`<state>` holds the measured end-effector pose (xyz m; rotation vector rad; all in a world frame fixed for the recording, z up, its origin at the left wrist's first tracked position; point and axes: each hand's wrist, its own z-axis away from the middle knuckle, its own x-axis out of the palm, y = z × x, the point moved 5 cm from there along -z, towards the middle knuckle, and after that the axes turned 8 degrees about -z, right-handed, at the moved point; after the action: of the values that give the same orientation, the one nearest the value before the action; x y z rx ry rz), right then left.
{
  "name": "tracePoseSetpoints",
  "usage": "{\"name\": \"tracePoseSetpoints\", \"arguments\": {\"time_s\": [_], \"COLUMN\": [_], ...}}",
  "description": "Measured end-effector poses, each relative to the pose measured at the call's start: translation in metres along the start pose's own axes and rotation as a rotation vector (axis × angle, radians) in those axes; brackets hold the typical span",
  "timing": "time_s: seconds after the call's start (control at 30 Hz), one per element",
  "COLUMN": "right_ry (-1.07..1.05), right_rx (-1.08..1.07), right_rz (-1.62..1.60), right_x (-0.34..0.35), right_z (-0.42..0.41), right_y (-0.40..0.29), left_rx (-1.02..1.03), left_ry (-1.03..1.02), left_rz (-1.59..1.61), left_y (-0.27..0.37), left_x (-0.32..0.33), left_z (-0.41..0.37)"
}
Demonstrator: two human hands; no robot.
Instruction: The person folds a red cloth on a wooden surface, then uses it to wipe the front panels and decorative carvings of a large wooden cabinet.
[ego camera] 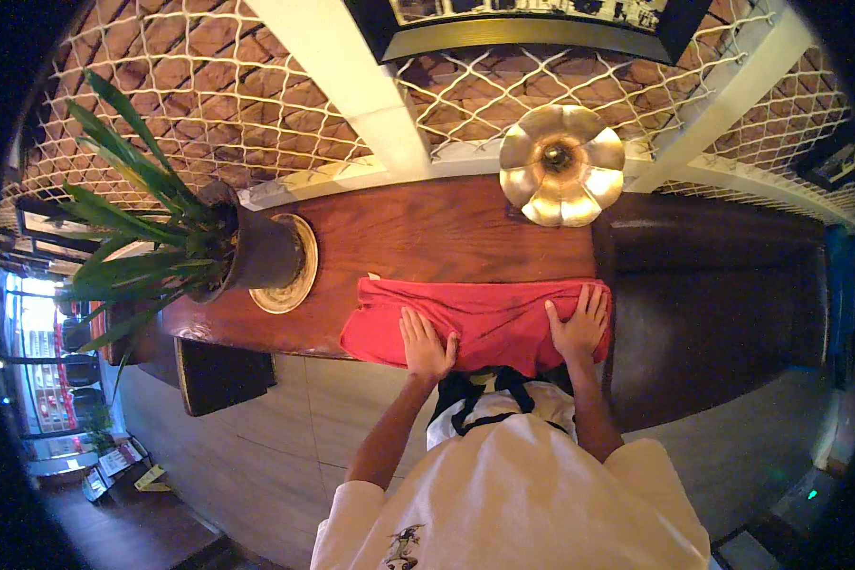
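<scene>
A red cloth point(499, 313) lies folded into a wide strip along the near edge of the wooden table point(413, 228), with creases across its middle. A small pale tag sticks out at its upper left. My left hand point(426, 345) rests flat on the cloth's left half, fingers extended and thumb apart. Near the right end, my right hand point(581, 324) lies flat on the cloth, fingers pointing away from me. Neither hand grips the fabric. Part of the cloth's near edge hangs over the table edge before my waist.
A potted plant point(263, 242) with long leaves stands on a round saucer point(306, 281) at the left. A petal-shaped metal lamp point(561, 165) is at the back right. Beyond the table are wire mesh point(242, 85) and a framed picture point(527, 35). A dark bench point(712, 306) adjoins the right.
</scene>
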<state>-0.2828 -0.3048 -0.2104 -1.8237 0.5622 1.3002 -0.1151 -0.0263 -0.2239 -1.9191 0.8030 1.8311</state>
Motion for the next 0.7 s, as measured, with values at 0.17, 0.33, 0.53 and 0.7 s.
{"name": "tracePoseSetpoints", "arguments": {"time_s": [0.17, 0.33, 0.53, 0.7], "right_ry": [-0.129, -0.262, -0.345, -0.264], "right_rx": [0.159, 0.31, 0.381, 0.41], "right_rz": [-0.173, -0.254, -0.224, -0.176], "right_x": [-0.005, 0.012, 0.01, 0.021], "right_z": [-0.044, -0.098, -0.11, -0.108], "right_y": [0.006, 0.021, 0.013, 0.034], "left_rx": [-0.095, -0.261, -0.22, -0.34], "left_ry": [-0.018, -0.033, 0.135, 0.117], "left_rz": [-0.03, 0.172, 0.403, 0.188], "left_y": [0.04, 0.067, 0.119, 0.195], "left_x": [0.005, -0.02, -0.048, -0.033], "left_z": [-0.006, -0.029, -0.112, -0.208]}}
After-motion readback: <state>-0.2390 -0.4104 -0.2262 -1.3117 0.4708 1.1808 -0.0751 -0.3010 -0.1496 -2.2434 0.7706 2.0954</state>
